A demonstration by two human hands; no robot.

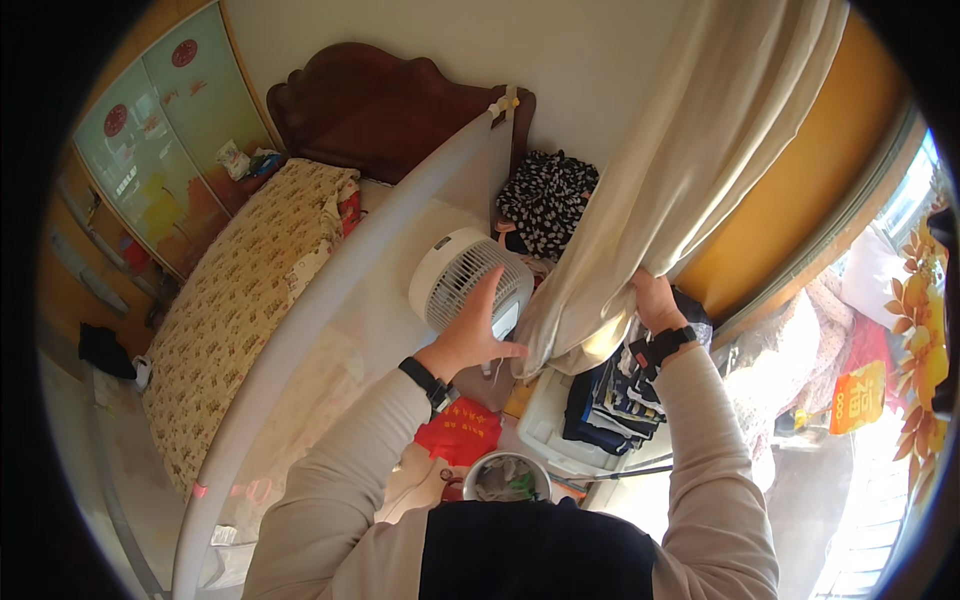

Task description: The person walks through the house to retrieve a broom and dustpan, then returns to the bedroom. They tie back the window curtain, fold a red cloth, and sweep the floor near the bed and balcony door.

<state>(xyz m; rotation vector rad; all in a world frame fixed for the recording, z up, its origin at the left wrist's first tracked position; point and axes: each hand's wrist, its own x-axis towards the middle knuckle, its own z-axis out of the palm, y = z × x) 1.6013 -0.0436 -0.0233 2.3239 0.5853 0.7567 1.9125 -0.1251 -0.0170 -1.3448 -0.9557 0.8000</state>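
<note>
A long cream curtain (675, 150) hangs down in loose folds before me. My right hand (654, 301) grips its outer edge near the lower part. To the left of the cloth, my left hand (474, 330) is raised with thumb and fingers spread, holding nothing. Just behind that hand stands a white electric fan (457, 262) with a round grille. The curtain's gathered lower end hangs beside the left thumb and over a white plastic bin (544, 420). Folded dark clothes (611, 412) are stacked in this bin.
A mesh bed guard (300, 315) runs along the bed (247, 300), which has a dark wooden headboard (375, 105). Below my hands are a red bag (461, 431) and a waste bin (470, 484) holding rubbish. Black floral cloth (551, 199) lies by the wall. A bright window (885, 480) is at right.
</note>
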